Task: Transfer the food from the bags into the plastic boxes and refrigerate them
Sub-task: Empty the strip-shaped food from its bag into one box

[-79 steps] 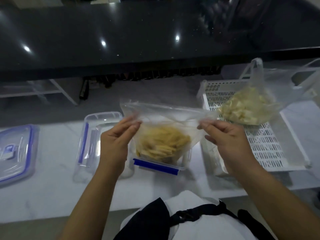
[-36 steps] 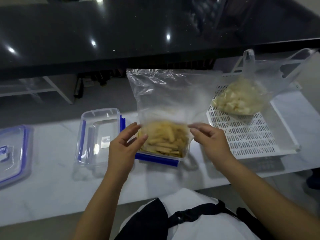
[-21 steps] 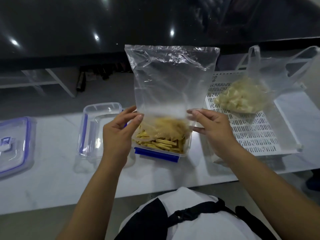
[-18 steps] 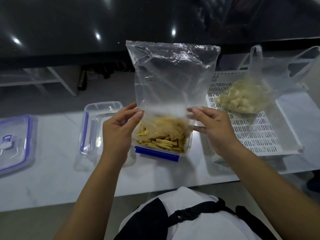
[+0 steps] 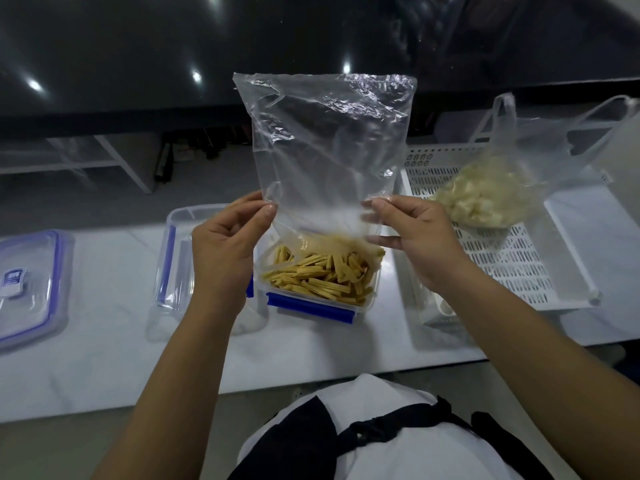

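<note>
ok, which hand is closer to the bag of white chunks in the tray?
Right. The right hand pinches the clear bag just left of the bag of white chunks. The left hand grips the clear bag's far edge, beyond the box of yellow strips.

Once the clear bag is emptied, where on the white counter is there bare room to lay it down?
Bare counter runs along the near edge, in front of the lid and the empty box. A narrower strip lies between those two. Crowded: filled box to white tray, where the second bag sits.
</note>
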A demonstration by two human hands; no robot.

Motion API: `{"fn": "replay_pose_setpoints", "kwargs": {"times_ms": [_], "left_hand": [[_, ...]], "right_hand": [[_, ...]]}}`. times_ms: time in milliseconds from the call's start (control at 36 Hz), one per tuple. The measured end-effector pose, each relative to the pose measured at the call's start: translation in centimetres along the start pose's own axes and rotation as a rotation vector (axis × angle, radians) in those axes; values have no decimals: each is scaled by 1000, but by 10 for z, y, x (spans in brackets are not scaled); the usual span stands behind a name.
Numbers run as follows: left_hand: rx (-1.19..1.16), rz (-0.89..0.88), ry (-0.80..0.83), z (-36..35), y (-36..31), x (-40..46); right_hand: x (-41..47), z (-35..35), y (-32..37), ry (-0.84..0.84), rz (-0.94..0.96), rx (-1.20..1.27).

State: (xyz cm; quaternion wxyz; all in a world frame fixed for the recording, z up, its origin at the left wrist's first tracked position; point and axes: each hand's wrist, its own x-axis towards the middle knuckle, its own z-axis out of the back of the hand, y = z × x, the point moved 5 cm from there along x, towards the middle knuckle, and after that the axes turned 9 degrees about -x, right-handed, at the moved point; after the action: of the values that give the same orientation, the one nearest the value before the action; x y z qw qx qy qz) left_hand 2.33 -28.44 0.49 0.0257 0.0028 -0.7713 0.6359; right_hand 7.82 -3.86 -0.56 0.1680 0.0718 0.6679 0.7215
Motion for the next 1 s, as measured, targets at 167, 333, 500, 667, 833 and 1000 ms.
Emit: {"fn": "replay_pose_setpoints", "kwargs": {"times_ms": [167,333,500,667,833,1000], "left_hand": [[36,-18,-17,3,-4,3],[51,-8,-28,8,-5,4],[16,-15,-47,15,-10,6],[11,-35,-64,20,-16,11],[-27,-53,-55,24,-22,14],[-50,-62,-60,26,-27,17]], "right_hand": [[5,-4,3,27,-6,-26],[9,-13,4,49,-22,-32],[13,-20,10,71,-15,-26],[17,-25,18,95,4,-33],[20,-28,24,96,21,-27],[22,-29,28,122,38,-52]]}}
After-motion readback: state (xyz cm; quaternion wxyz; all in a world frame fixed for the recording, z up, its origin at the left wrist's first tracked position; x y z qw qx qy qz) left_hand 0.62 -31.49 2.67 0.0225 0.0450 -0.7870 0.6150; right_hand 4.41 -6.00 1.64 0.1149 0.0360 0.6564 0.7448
